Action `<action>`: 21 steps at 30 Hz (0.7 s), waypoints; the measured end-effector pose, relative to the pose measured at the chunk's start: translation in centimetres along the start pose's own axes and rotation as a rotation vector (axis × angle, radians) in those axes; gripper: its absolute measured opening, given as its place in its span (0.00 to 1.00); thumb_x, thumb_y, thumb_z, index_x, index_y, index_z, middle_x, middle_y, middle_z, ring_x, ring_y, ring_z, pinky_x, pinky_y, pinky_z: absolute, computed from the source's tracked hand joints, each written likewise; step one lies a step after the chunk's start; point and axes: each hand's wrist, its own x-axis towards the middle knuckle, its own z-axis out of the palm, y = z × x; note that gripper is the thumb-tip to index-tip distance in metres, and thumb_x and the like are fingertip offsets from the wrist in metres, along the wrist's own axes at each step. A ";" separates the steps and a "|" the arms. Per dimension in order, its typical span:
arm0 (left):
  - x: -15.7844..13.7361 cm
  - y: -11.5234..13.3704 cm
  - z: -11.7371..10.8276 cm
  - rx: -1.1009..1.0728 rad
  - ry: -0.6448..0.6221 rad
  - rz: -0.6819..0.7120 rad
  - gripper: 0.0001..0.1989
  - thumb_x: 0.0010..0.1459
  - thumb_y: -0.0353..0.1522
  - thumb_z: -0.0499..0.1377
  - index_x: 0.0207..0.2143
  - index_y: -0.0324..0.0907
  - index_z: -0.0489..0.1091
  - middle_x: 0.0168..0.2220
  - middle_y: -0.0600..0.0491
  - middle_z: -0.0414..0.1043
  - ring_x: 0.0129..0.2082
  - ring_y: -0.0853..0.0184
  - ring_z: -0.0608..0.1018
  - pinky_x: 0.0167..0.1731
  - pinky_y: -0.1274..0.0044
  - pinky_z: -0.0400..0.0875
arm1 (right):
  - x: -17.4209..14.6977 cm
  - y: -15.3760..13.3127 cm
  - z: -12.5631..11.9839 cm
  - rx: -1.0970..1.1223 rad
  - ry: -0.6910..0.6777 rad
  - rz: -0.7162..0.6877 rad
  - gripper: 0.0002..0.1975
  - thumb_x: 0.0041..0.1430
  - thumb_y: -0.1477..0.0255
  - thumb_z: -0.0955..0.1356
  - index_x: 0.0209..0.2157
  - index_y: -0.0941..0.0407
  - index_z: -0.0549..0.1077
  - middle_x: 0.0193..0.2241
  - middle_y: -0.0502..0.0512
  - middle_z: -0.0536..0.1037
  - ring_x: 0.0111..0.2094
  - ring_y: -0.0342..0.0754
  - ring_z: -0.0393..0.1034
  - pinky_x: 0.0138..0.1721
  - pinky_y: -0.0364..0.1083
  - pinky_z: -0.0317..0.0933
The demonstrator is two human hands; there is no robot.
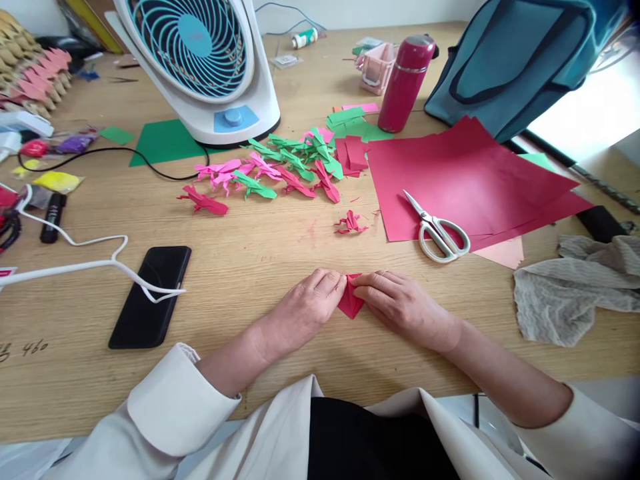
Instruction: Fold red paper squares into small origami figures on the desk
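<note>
A small folded piece of red paper (352, 305) lies on the table near its front edge, its pointed end toward me. My left hand (313, 303) grips its left side, fingers closed. From the right, my right hand (400, 303) has its fingers bent together on the paper's upper right part. The fingers hide both sides of the paper. Just beyond my hands sits a small red folded-paper figure with thin legs (351, 223). Several pink, green and red folded figures (295, 163) are grouped farther back.
White-handled scissors (444, 241) lie partly on large red sheets (450, 180) at the right. A fan (197, 67), a red flask (406, 83) and a blue bag (510, 60) stand behind. A phone (150, 297) under white forked wire, and a grey cloth (575, 293), flank my arms.
</note>
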 end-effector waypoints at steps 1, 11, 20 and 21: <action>0.0 -0.1 0.0 -0.006 0.003 0.004 0.17 0.65 0.22 0.49 0.55 0.29 0.65 0.44 0.44 0.72 0.43 0.61 0.73 0.46 0.71 0.75 | 0.0 0.1 0.0 -0.015 0.000 -0.014 0.10 0.69 0.77 0.59 0.46 0.61 0.70 0.46 0.64 0.76 0.43 0.51 0.71 0.43 0.52 0.68; -0.1 -0.5 1.0 -0.163 0.070 0.003 0.15 0.65 0.21 0.51 0.53 0.31 0.65 0.47 0.44 0.71 0.46 0.63 0.73 0.48 0.70 0.74 | -0.4 0.5 -0.2 -0.054 0.004 -0.077 0.11 0.69 0.77 0.60 0.46 0.63 0.72 0.49 0.66 0.75 0.44 0.51 0.71 0.43 0.51 0.69; 0.1 -0.4 0.8 -0.157 0.097 0.030 0.19 0.65 0.21 0.50 0.57 0.31 0.62 0.49 0.43 0.73 0.48 0.63 0.75 0.51 0.70 0.74 | -0.5 0.4 -0.8 -0.070 -0.044 -0.090 0.12 0.69 0.77 0.59 0.43 0.63 0.73 0.49 0.66 0.75 0.44 0.51 0.72 0.43 0.50 0.69; 0.1 -0.4 0.8 -0.149 0.096 0.031 0.19 0.65 0.21 0.50 0.58 0.30 0.62 0.49 0.43 0.72 0.47 0.63 0.75 0.51 0.70 0.74 | -0.5 0.4 -0.8 -0.074 -0.048 -0.092 0.12 0.69 0.77 0.59 0.43 0.63 0.73 0.49 0.67 0.75 0.44 0.51 0.72 0.43 0.50 0.69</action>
